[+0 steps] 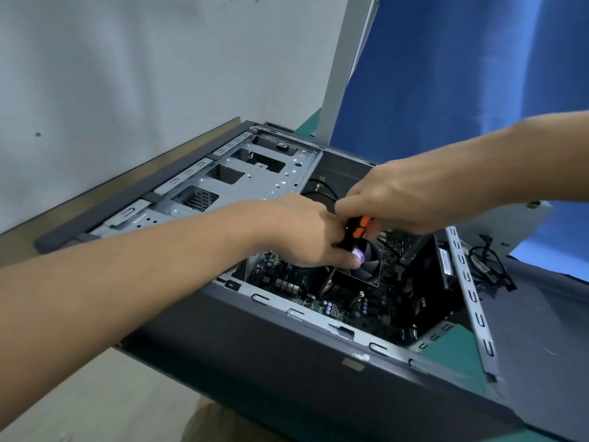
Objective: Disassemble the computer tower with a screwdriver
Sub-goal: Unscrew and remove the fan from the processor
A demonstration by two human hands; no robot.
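An open computer tower [312,355] lies on its side, its motherboard [357,307] exposed. A black and orange screwdriver [356,230] stands over the CPU cooler fan [369,266], its shaft running down to the heatsink [341,290]. My right hand [411,199] grips the top of the handle. My left hand [306,234] holds the lower handle, fingers curled round it just above the fan. The tip is hidden among the heatsink fins.
A grey metal drive cage [223,186] fills the tower's far left half. The removed side panel [541,314] lies to the right with loose black cables [487,263] on it. A white wall is behind, a blue sheet [446,74] at right.
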